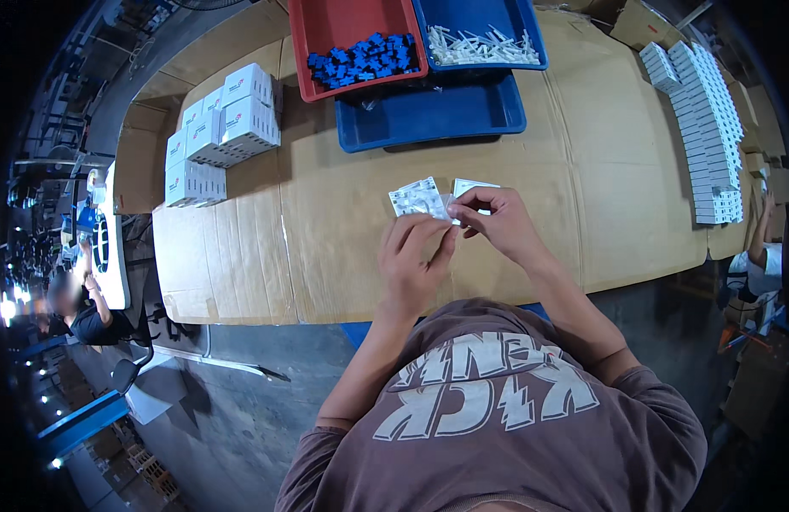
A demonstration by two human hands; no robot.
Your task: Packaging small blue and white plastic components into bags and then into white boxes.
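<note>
Both of my hands meet over the cardboard-covered table, fingertips close together. My left hand is closed in a pinch, thumb against fingers. Just to its right, my right hand also pinches, its fingertips at a small clear or whitish piece too small to name. Beyond the left fingers lies a flat white printed piece with grey markings, perhaps a small packet. A second white piece lies behind the right hand, which partly covers it. What exactly sits between the left fingertips is hidden.
A red bin of blue plastic parts and a blue bin of white sticks stand at the back, above another blue bin. White boxes are stacked left, more white boxes right. People work at both sides.
</note>
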